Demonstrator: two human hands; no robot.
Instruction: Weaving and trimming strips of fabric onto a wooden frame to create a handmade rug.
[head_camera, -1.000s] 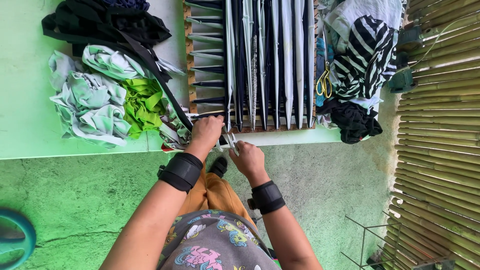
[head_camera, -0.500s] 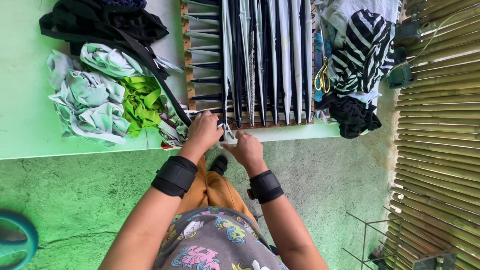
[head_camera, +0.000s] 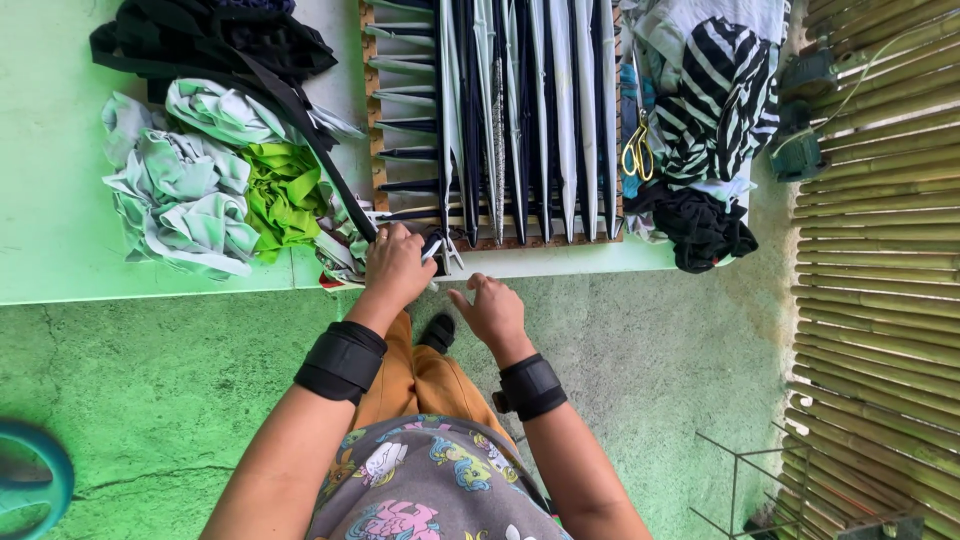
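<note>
at the near edge of the pale green table (head_camera: 60, 250), left hand (head_camera: 395, 268) is closed around the ends of a few white and dark fabric strips (head_camera: 440, 250) at the bottom-left corner of the wooden peg frame (head_camera: 372, 110). fingers curled tight, knuckles up, grip on the strip ends looks firm. right hand (head_camera: 492, 312) sits just below the table edge, near the left hand but not touching it. fingers loosely bent, partly open, nothing visibly in it. black wrist bands on both forearms.

frame lies flat on the table, long white and navy strips (head_camera: 530, 110) stretched lengthwise across it, shorter strips crossing on its left side. the held strip ends hang off the frame's near edge, right by the table rim.

left of frame: pile of pale mint fabric scraps (head_camera: 175, 190), bright green scraps (head_camera: 285, 190) beside it, black cloth (head_camera: 200, 40) at the far end with a black strap (head_camera: 300, 130) running diagonally toward the left hand.

right of frame: yellow-handled scissors (head_camera: 637, 150) lying on the table, black-and-white striped cloth (head_camera: 725, 90), black fabric bundle (head_camera: 700, 225) at the table edge.

bamboo fence (head_camera: 880, 270) along the right side. green painted floor (head_camera: 150, 390) below.
</note>
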